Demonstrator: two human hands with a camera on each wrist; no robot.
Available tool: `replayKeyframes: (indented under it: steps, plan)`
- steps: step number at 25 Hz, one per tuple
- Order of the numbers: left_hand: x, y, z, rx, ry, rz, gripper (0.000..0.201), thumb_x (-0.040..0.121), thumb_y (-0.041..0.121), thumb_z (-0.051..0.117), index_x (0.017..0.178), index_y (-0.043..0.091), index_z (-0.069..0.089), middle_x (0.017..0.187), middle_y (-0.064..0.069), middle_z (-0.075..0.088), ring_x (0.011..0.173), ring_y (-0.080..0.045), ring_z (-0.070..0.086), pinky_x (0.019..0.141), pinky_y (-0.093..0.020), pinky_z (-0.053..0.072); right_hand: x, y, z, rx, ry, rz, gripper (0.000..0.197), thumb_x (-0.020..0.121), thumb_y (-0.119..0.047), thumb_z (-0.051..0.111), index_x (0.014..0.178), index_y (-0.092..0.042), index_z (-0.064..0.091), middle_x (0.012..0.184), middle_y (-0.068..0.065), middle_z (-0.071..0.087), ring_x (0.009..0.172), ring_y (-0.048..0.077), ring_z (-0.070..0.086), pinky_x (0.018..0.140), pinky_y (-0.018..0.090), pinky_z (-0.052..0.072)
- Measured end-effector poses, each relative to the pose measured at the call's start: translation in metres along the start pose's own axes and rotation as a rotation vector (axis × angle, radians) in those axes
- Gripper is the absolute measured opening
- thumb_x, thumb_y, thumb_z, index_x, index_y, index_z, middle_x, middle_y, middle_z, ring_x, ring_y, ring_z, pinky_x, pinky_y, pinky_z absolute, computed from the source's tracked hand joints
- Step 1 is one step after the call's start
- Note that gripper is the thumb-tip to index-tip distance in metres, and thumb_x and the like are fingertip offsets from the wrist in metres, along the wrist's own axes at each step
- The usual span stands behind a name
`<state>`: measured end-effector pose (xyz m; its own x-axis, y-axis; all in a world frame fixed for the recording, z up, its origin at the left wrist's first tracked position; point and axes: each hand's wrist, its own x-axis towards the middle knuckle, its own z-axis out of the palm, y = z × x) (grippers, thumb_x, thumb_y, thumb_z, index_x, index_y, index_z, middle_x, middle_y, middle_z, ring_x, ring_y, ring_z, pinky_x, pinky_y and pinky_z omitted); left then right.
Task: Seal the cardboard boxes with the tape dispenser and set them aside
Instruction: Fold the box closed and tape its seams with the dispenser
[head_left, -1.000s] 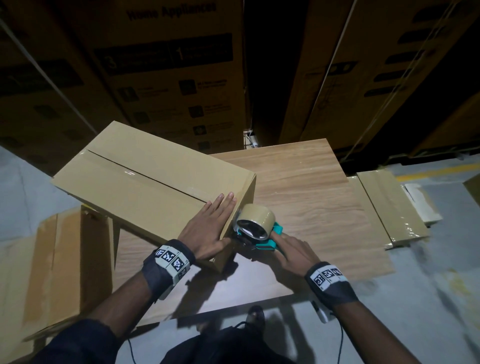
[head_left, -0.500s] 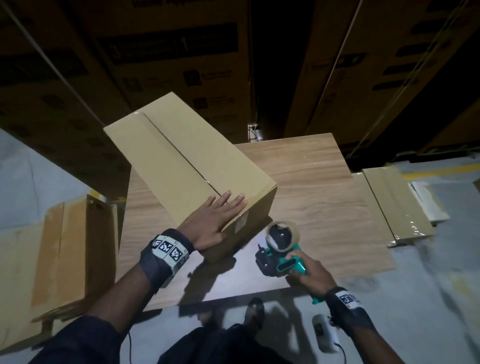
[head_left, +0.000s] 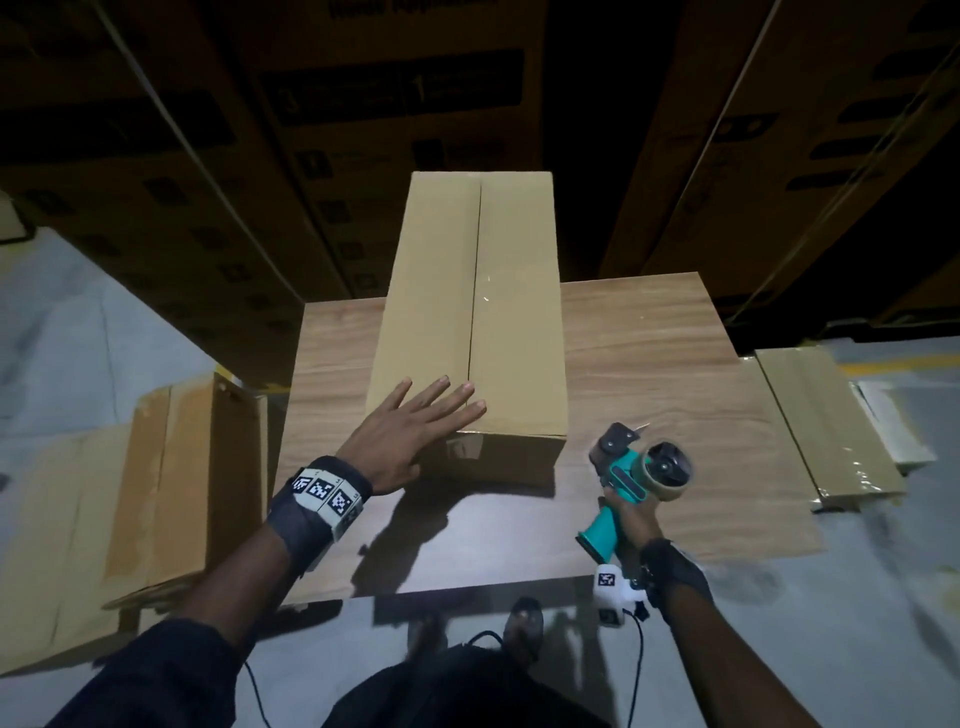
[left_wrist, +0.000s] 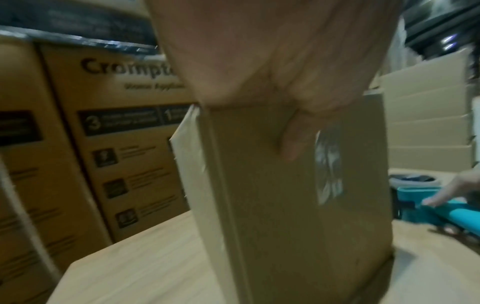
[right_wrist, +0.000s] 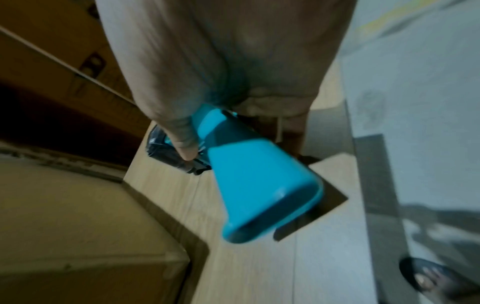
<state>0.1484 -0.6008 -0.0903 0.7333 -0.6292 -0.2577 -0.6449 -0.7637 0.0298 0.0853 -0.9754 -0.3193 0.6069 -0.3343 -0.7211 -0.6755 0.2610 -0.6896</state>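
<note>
A long brown cardboard box (head_left: 472, 317) lies on the wooden table (head_left: 649, 364), its top seam running straight away from me under shiny tape. My left hand (head_left: 415, 421) rests flat with spread fingers on the box's near left corner; the left wrist view shows the box's end face (left_wrist: 298, 195) close up. To the right of the box, my right hand (head_left: 631, 519) grips the teal handle of the tape dispenser (head_left: 639, 470), held just above the table with its tape roll to the right. In the right wrist view the dispenser handle (right_wrist: 254, 185) fills the middle.
Flattened and sealed boxes (head_left: 826, 426) lie on the floor right of the table. An open cardboard box (head_left: 171, 493) stands on the floor at the left. Tall printed cartons (head_left: 389, 130) wall off the back. My feet (head_left: 522, 629) are at the table's near edge.
The box has turned from slanting left to pointing straight away, my left hand staying on its near corner. My right hand pulled the dispenser off the box end and out to the right.
</note>
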Motion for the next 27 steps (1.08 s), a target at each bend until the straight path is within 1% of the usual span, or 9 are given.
replayKeyframes:
  steps: [2,3,6,9,13,15,18,21,27]
  plan:
    - [-0.004,-0.009,0.009,0.009,0.096,-0.003,0.088,0.102,0.045,0.052,0.161,0.042,-0.013,0.17,0.01,-0.012,0.158,-0.02,-0.007,0.127,-0.056,0.005,0.01,0.002,0.006,-0.113,0.122,0.017,0.11,0.041,-0.045,0.094,0.135,-0.022,0.042,0.124,0.018,0.064,0.103,0.035,0.067,0.097,0.053,0.055]
    - [-0.004,-0.011,0.012,0.007,0.138,-0.002,0.077,0.104,0.061,0.038,0.161,0.042,-0.01,0.171,0.009,-0.009,0.158,-0.02,-0.003,0.127,-0.055,0.008,-0.007,-0.01,0.008,-0.186,0.221,-0.006,0.116,0.04,-0.052,0.096,0.138,-0.018,0.042,0.13,0.02,0.061,0.109,0.04,0.065,0.099,0.053,0.053]
    - [-0.003,-0.016,0.022,0.026,0.211,-0.024,0.062,0.106,0.066,0.018,0.162,0.044,0.004,0.171,0.007,0.007,0.158,-0.021,0.013,0.126,-0.051,0.018,-0.104,-0.063,0.042,-0.36,0.493,-0.377,0.083,0.079,-0.039,0.084,0.143,-0.016,0.037,0.145,0.02,0.044,0.131,0.042,0.048,0.107,0.053,0.043]
    - [0.001,-0.015,0.029,0.037,0.298,-0.062,0.056,0.107,0.058,0.022,0.16,0.042,0.024,0.165,0.004,0.031,0.15,-0.024,0.036,0.118,-0.05,0.036,-0.166,-0.094,0.077,-0.397,0.37,-0.805,0.075,0.087,-0.037,0.079,0.146,-0.022,0.036,0.15,0.007,0.037,0.13,0.018,0.04,0.101,0.042,0.04]
    - [0.004,-0.021,0.03,0.067,0.323,-0.032,0.071,0.102,0.051,0.051,0.162,0.04,0.016,0.169,0.002,0.021,0.153,-0.026,0.03,0.12,-0.049,0.032,-0.176,-0.107,0.119,-0.917,0.175,-1.281,0.077,0.085,-0.056,0.073,0.146,-0.021,0.04,0.154,0.007,0.041,0.142,0.024,0.037,0.116,0.05,0.029]
    - [0.004,-0.026,0.029,0.075,0.275,-0.04,0.092,0.094,0.052,0.065,0.164,0.038,0.006,0.171,0.0,0.011,0.155,-0.026,0.024,0.123,-0.049,0.028,-0.168,-0.103,0.131,-1.157,0.083,-1.291,0.072,0.087,-0.065,0.065,0.147,-0.031,0.044,0.161,0.002,0.035,0.15,0.026,0.027,0.118,0.058,0.028]
    - [0.008,-0.024,0.027,-0.001,0.347,-0.094,0.082,0.097,0.078,0.033,0.164,0.037,0.008,0.17,0.0,0.019,0.153,-0.023,0.03,0.121,-0.048,0.032,-0.162,-0.105,0.142,-1.229,0.106,-1.247,0.066,0.09,-0.065,0.062,0.147,-0.038,0.047,0.163,-0.004,0.033,0.152,0.027,0.022,0.108,0.055,0.042]
    - [0.012,-0.022,0.026,-0.008,0.37,-0.149,0.074,0.099,0.076,0.017,0.163,0.037,0.018,0.167,0.001,0.028,0.15,-0.022,0.037,0.118,-0.046,0.037,-0.158,-0.106,0.144,-1.208,0.134,-1.253,0.061,0.092,-0.055,0.066,0.147,-0.039,0.047,0.163,-0.006,0.033,0.152,0.025,0.022,0.102,0.052,0.049]
    - [0.019,-0.026,0.031,0.083,0.495,-0.09,0.102,0.082,0.062,0.074,0.162,0.028,0.022,0.168,-0.008,0.027,0.144,-0.032,0.045,0.11,-0.049,0.044,-0.156,-0.107,0.144,-1.226,0.148,-1.252,0.062,0.093,-0.045,0.067,0.15,-0.04,0.044,0.164,-0.008,0.03,0.154,0.022,0.018,0.104,0.047,0.047]
